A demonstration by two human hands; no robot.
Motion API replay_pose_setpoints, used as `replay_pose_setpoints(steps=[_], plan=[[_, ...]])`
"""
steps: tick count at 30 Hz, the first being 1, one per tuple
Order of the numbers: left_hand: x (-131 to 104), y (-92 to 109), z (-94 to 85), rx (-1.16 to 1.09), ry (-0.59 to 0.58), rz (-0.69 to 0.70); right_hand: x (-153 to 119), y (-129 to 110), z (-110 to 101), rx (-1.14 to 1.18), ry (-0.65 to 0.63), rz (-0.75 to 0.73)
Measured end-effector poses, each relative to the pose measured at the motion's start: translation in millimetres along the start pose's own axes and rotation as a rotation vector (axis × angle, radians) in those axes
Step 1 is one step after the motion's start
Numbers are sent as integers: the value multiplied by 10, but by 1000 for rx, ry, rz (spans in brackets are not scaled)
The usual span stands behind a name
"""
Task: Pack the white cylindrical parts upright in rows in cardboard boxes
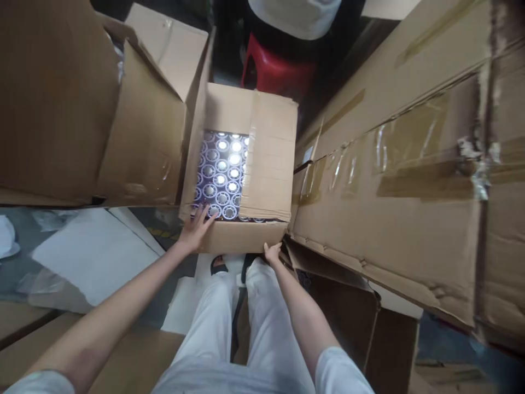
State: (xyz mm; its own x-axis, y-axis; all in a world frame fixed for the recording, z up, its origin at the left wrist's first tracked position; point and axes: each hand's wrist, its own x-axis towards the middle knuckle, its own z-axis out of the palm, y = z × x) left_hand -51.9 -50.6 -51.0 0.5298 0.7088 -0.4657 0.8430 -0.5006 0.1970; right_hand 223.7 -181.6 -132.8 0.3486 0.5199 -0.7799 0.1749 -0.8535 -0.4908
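An open cardboard box stands in front of me, one flap lying over its right part. Inside show rows of round pale rings with shiny centres on a dark backing; I cannot make out what they are. My left hand grips the near left corner of the box, fingers reaching over the rim and touching the top layer. At the near right lower corner, my right hand holds the box; its thumb shows, while the other fingers are partly hidden.
Large taped cartons line the right side, and another big carton stands at the left. Behind the box is a red stool with a person at it. White sheets and plastic lie on the floor.
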Motion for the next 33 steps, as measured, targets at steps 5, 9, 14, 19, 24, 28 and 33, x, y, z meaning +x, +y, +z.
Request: replay_pose_setpoints(steps=[5,9,14,19,24,28,33], plan=[[-71,-115,-169,-92,207,-154,113,-513,-159,-362,-304,178],[-205,-136,-459,-72,355,-434,-149,-1172,-193,-694,-377,-332],[-272,-220,-514,-33,300,-531,-143,-1903,40,-1140,-254,-1042],[-312,-278,-479,-24,289,-504,-268,-2208,104,-1346,-308,-774],[-358,-353,-569,-120,275,-474,-225,-2666,-674,-1409,-132,-226],[-276,-407,-686,-234,333,-490,100,-2856,-1486,-1342,29,38],[-12,-342,-833,-292,337,-639,311,-2365,-1447,-1163,46,-64]])
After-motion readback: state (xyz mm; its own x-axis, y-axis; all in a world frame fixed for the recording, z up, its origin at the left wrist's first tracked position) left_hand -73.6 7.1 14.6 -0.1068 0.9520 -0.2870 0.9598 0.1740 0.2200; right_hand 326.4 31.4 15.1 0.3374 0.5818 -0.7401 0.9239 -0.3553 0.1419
